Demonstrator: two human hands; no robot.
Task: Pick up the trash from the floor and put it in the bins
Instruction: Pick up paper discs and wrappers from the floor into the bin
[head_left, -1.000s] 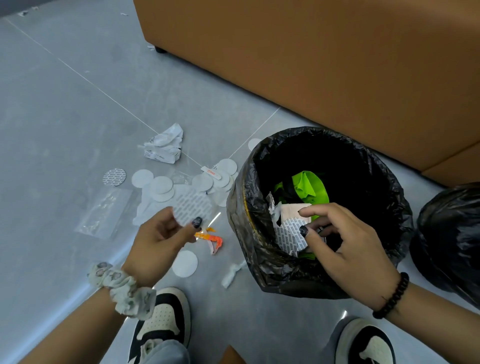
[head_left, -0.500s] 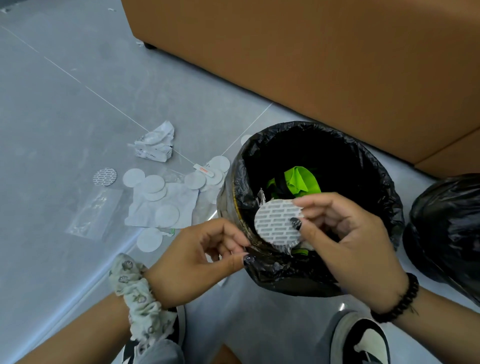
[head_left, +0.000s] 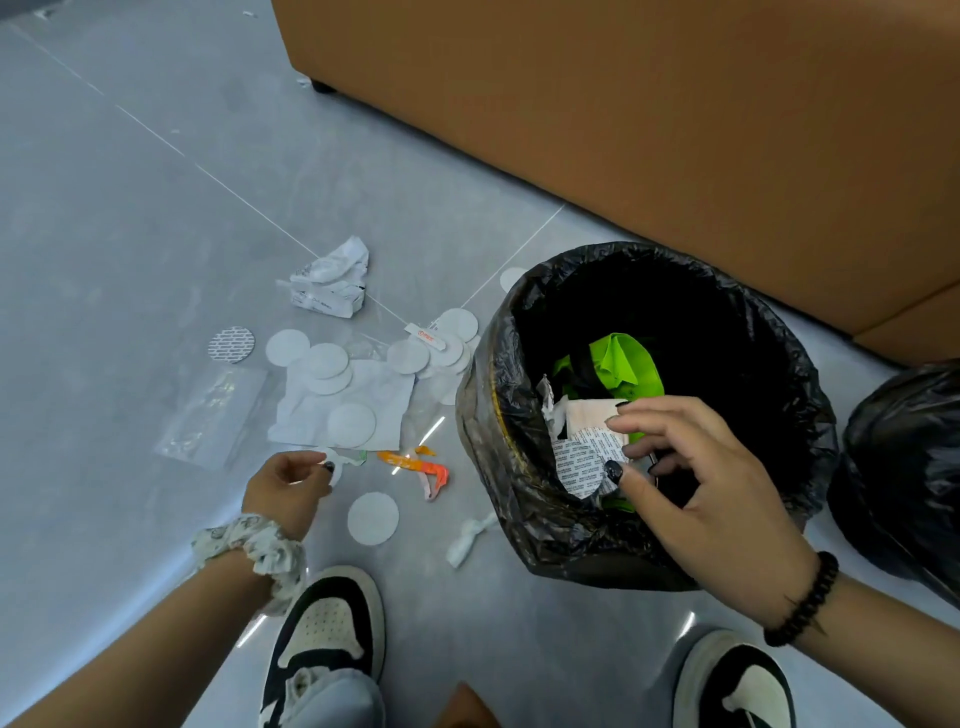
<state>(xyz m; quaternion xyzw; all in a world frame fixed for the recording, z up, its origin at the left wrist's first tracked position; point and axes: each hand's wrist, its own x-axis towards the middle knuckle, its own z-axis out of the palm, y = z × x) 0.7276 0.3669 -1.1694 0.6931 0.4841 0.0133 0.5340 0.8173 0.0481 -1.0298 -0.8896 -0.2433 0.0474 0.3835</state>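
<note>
A bin lined with a black bag (head_left: 498, 364) stands on the grey floor and holds green plastic (head_left: 623, 358) and paper scraps. My right hand (head_left: 696, 483) reaches into its mouth, with thumb and fingers pinching a printed round disc (head_left: 579, 462) against the inner wall. My left hand (head_left: 288, 483) is down at the floor left of the bin. Its thumb and forefinger are closed on the edge of a white disc (head_left: 335, 470), which the fingers mostly hide. Several white discs (head_left: 324, 364) lie on a white sheet (head_left: 387, 395) just beyond.
Loose on the floor are crumpled paper (head_left: 330, 286), a printed disc (head_left: 231, 344), a clear plastic bag (head_left: 213, 415), an orange wrapper (head_left: 415, 462), a lone white disc (head_left: 373, 518) and a twisted white scrap (head_left: 467, 538). A brown sofa (head_left: 623, 104) stands behind and a second black bag (head_left: 904, 467) on the right. My shoes (head_left: 324, 623) are below.
My left hand has gone from the bin's rim back down to the floor and pinched a white disc. My right hand has lowered the printed disc from the rim into the bin.
</note>
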